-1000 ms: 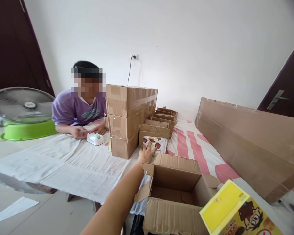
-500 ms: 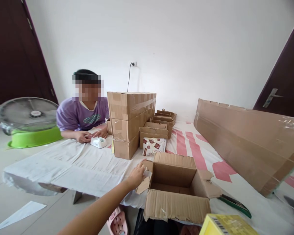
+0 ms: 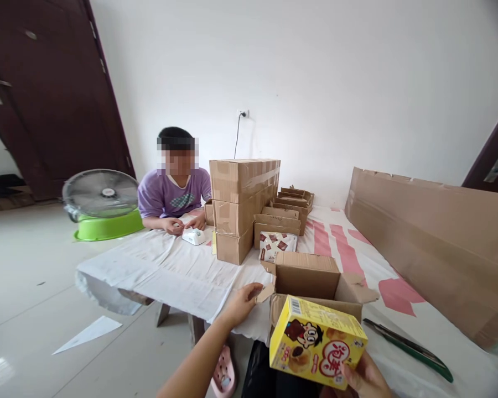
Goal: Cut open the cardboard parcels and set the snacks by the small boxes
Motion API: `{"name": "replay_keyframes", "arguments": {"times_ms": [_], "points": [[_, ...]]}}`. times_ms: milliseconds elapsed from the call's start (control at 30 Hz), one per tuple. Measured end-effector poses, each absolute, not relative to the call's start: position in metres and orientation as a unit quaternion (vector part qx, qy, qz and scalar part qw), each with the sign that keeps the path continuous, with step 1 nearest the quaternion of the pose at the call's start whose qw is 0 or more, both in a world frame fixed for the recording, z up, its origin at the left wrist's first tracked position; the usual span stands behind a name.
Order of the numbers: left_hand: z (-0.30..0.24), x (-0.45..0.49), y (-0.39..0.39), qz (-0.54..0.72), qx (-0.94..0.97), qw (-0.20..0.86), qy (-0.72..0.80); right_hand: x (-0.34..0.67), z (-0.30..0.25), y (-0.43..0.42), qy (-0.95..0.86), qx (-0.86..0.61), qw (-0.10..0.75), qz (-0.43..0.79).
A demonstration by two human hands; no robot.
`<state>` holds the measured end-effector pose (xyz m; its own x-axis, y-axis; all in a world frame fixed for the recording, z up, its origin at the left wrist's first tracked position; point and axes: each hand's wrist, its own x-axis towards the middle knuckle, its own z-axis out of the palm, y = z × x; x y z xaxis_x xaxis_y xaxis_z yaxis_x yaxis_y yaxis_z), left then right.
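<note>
My right hand (image 3: 367, 376) grips a yellow snack box (image 3: 315, 340) with a cartoon figure by its lower right corner, tilted in front of an open cardboard box (image 3: 307, 273). The snack box covers part of the carton's near side. My left hand (image 3: 245, 303) is at the carton's left side, its curled fingers on the small left flap (image 3: 265, 293). Just behind the carton a white pouch with brown squares (image 3: 277, 245) leans on other cartons.
Closed cartons (image 3: 234, 215) are stacked behind on the left. A green-edged cutter-like tool (image 3: 410, 351) lies at the right, and a large cardboard sheet (image 3: 431, 243) stands beyond. Across the table a person in purple (image 3: 172, 193) has both hands near a white tape dispenser (image 3: 193, 236).
The yellow snack box has risen from the bottom edge into view, up to the open carton, with my right hand on it. My left hand stays by the left flap. The view has turned left.
</note>
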<state>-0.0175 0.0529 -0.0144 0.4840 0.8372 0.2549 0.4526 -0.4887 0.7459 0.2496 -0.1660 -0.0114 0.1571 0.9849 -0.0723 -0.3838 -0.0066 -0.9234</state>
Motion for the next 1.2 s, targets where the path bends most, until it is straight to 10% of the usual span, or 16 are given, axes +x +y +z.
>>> {"name": "replay_keyframes", "arguments": {"times_ms": [567, 1200], "points": [[-0.01, -0.019, 0.047, 0.298, 0.804, 0.286, 0.429, 0.253, -0.075, -0.135, -0.414, -0.554, 0.677, 0.251], [-0.017, -0.025, 0.051, 0.373, 0.766, 0.353, 0.386, 0.243, -0.047, -0.089, -0.449, -0.501, 0.659, 0.336]]}}
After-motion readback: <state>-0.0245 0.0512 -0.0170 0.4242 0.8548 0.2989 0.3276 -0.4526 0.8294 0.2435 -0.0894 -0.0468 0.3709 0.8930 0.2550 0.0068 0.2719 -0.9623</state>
